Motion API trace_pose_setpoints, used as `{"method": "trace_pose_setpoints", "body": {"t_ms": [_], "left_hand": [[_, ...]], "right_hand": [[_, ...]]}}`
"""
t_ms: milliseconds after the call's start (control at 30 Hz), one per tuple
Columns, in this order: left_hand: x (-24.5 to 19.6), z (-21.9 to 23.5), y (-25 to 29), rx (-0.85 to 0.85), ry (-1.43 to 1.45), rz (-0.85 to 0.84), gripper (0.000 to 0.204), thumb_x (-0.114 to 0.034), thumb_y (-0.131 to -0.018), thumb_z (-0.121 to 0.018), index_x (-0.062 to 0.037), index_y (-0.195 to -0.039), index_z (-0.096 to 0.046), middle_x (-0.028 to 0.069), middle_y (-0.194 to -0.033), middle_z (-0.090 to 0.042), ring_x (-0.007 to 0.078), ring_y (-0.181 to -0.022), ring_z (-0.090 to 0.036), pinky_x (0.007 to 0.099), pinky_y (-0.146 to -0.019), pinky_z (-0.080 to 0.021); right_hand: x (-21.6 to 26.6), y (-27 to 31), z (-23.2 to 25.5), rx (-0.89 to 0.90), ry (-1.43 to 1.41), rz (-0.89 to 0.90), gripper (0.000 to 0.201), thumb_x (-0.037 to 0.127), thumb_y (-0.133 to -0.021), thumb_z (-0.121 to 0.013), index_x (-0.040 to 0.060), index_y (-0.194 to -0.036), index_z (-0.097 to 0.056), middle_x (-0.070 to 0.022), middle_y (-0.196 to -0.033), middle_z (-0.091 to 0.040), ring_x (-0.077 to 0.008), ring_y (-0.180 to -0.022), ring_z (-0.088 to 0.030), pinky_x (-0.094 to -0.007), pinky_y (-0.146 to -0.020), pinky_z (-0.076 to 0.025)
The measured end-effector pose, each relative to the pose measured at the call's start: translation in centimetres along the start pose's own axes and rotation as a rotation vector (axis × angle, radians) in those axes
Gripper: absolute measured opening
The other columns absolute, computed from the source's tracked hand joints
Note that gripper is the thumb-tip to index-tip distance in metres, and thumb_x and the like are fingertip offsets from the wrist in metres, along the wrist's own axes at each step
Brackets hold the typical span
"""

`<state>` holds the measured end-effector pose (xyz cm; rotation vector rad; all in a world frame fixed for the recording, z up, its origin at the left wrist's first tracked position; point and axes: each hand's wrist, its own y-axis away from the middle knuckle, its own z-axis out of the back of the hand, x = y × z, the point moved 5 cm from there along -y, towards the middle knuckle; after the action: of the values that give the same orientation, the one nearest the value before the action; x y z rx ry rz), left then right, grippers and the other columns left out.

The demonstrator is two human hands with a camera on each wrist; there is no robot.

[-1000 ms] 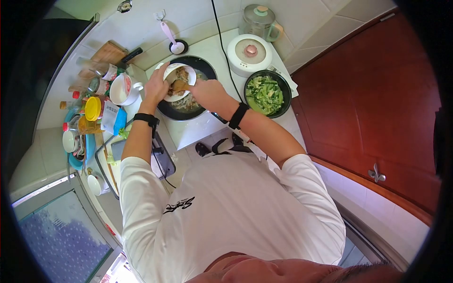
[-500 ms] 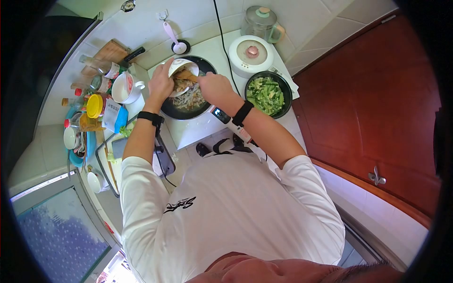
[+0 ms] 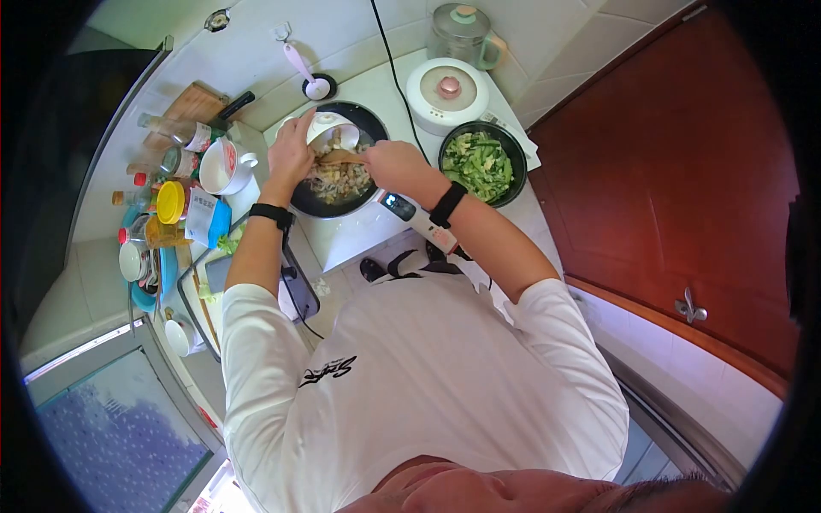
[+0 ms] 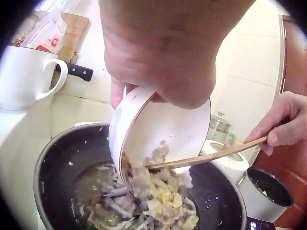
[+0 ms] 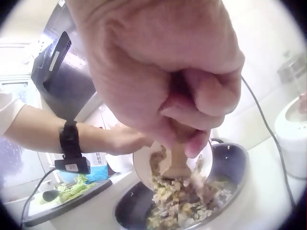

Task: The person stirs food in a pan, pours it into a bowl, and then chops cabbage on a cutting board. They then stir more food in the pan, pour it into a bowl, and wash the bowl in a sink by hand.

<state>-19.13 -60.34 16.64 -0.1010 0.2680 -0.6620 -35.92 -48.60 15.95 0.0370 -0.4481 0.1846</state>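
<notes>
My left hand (image 3: 291,156) grips a white bowl (image 4: 180,124) by its rim and tips it steeply over the black frying pan (image 4: 55,167). In my right hand (image 3: 400,168) is a wooden spatula (image 4: 208,157), its blade at the bowl's mouth among the food. Chopped, pale brown and yellowish food (image 4: 165,203) spills over the bowl's lower rim into the pan. Pale strips (image 4: 120,203) lie in some liquid on the pan's bottom. In the right wrist view, my curled fingers (image 5: 196,96) hide most of the spatula's handle.
Right of the pan stands a black pot (image 3: 446,175) of green vegetables, with a white lidded cooker (image 3: 436,113) and a glass kettle (image 3: 453,43) behind. A white mug (image 3: 221,175), bottles and a knife (image 3: 238,104) crowd the left. A black cable (image 3: 398,85) hangs behind the pan.
My left hand has tilted the bowl more steeply, so its mouth faces down toward the pan. Food has moved from the bowl into the pan, with the spatula at the rim.
</notes>
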Motion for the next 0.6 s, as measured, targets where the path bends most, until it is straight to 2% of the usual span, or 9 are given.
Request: {"method": "trace_pose_setpoints", "body": {"t_ms": [67,133,267,333,367,467,533,600], "left_hand": [[0.1,-0.1,-0.2,-0.012,0.006,0.007,0.070,-0.004,-0.076,-0.058,-0.0239,-0.141,-0.044,0.0106,-0.121,-0.055,0.0312,-0.115,-0.054,0.0426,-0.091,-0.050],[0.2,0.2,-0.2,-0.008,0.005,0.005,0.069,-0.004,-0.076,-0.058,-0.0236,-0.140,-0.045,0.0104,-0.120,-0.055,0.0311,-0.115,-0.054,0.0429,-0.091,-0.050],[-0.1,0.6,-0.4,-0.024,-0.016,-0.009,0.066,-0.004,-0.077,-0.058,-0.0234,-0.139,-0.046,0.0105,-0.119,-0.055,0.0314,-0.114,-0.054,0.0432,-0.090,-0.050],[0.1,0.7,-0.3,-0.029,-0.016,-0.008,0.065,-0.005,-0.078,-0.057,-0.0232,-0.139,-0.046,0.0103,-0.119,-0.055,0.0314,-0.114,-0.054,0.0428,-0.090,-0.049],[0.2,0.6,-0.3,-0.030,-0.014,-0.006,0.065,-0.005,-0.078,-0.057,-0.0232,-0.139,-0.046,0.0103,-0.119,-0.055,0.0314,-0.114,-0.054,0.0428,-0.090,-0.049],[0.7,0.2,-0.2,-0.026,0.006,0.025,0.064,-0.004,-0.078,-0.055,-0.0229,-0.138,-0.047,0.0098,-0.119,-0.055,0.0311,-0.114,-0.054,0.0423,-0.091,-0.049],[0.9,0.3,-0.3,-0.050,0.056,0.031,0.064,-0.002,-0.078,-0.053,-0.0222,-0.138,-0.047,0.0099,-0.118,-0.056,0.0309,-0.113,-0.054,0.0414,-0.091,-0.049],[0.8,0.5,-0.4,-0.060,0.060,0.004,0.064,-0.002,-0.077,-0.053,-0.0220,-0.138,-0.048,0.0103,-0.117,-0.056,0.0310,-0.113,-0.055,0.0411,-0.091,-0.049]], "right_hand": [[0.4,0.3,1.3,0.006,0.008,-0.011,0.013,0.008,-0.078,-0.059,0.0038,-0.083,-0.070,-0.0189,-0.083,-0.068,-0.0345,-0.074,-0.069,-0.0441,-0.064,-0.056],[0.7,0.5,2.8,-0.217,0.044,-0.063,0.013,0.010,-0.079,-0.059,0.0040,-0.086,-0.069,-0.0187,-0.084,-0.066,-0.0339,-0.070,-0.068,-0.0434,-0.061,-0.055],[0.8,0.2,0.3,-0.216,0.102,-0.026,0.014,0.010,-0.079,-0.060,0.0045,-0.089,-0.067,-0.0178,-0.083,-0.063,-0.0331,-0.069,-0.067,-0.0423,-0.059,-0.055],[0.8,0.6,-0.7,-0.035,0.076,-0.047,0.024,0.009,-0.083,-0.057,0.0136,-0.103,-0.068,-0.0161,-0.083,-0.061,-0.0344,-0.071,-0.066,-0.0452,-0.062,-0.053],[0.6,0.8,-0.6,-0.033,0.077,-0.045,0.024,0.009,-0.083,-0.057,0.0136,-0.103,-0.068,-0.0161,-0.083,-0.061,-0.0344,-0.071,-0.066,-0.0452,-0.062,-0.053],[1.0,1.1,0.9,-0.041,0.011,-0.032,0.024,0.011,-0.084,-0.057,0.0140,-0.105,-0.068,-0.0150,-0.081,-0.061,-0.0343,-0.069,-0.065,-0.0447,-0.061,-0.053],[2.2,0.6,1.9,-0.238,-0.085,0.018,0.022,0.016,-0.086,-0.058,0.0144,-0.105,-0.068,-0.0140,-0.081,-0.062,-0.0339,-0.069,-0.065,-0.0445,-0.061,-0.053],[2.5,-0.3,0.9,-0.231,-0.076,0.018,0.022,0.017,-0.086,-0.058,0.0149,-0.105,-0.068,-0.0132,-0.082,-0.063,-0.0334,-0.070,-0.066,-0.0446,-0.061,-0.053]]}}
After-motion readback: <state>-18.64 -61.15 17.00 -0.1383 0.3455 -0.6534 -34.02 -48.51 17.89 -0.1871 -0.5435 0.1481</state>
